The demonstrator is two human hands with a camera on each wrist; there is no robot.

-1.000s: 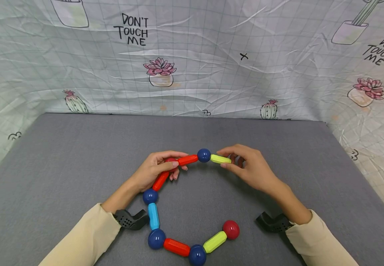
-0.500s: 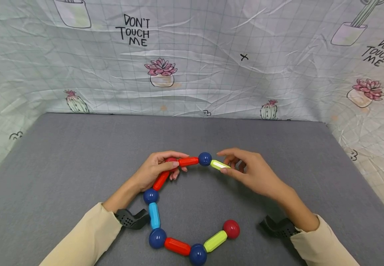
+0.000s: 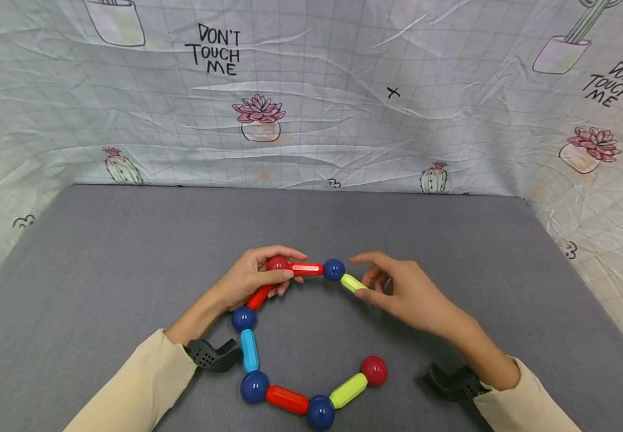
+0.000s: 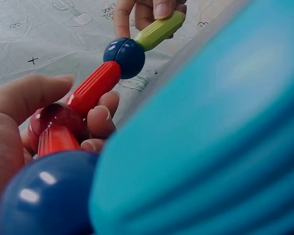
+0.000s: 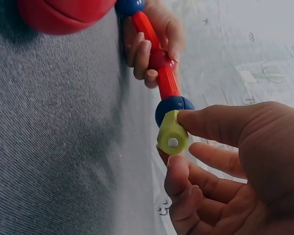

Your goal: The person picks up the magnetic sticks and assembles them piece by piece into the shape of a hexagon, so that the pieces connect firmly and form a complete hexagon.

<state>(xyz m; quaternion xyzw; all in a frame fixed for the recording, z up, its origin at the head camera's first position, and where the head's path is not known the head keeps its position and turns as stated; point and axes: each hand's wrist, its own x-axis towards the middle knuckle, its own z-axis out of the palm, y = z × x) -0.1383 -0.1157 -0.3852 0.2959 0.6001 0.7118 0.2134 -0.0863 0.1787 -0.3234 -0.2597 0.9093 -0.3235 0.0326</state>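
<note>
A chain of coloured rods and balls, like magnetic building sticks, curves in an open ring. My left hand [image 3: 242, 279] grips a red ball [image 3: 277, 263], thumb on the near side and fingers curled beneath. From it a red rod [image 3: 307, 269] leads to a blue ball [image 3: 334, 270]. A lime rod [image 3: 352, 282] slants from that ball toward me, its outer end pinched by my right hand [image 3: 412, 295]. In the right wrist view the lime rod's free end shows a silvery disc [image 5: 173, 142].
The ring's near part holds a light blue rod [image 3: 249, 351], a red rod [image 3: 287, 399], a lime rod [image 3: 348, 391] and several balls, ending in a red ball [image 3: 374, 371]. All lie on a grey table [image 3: 171, 234]. A printed cloth [image 3: 333, 120] hangs behind.
My right hand has come toward me, swinging the lime rod from nearly level to a slant. The blue ball and red rod beside it have dipped nearer me. The left hand stays put.
</note>
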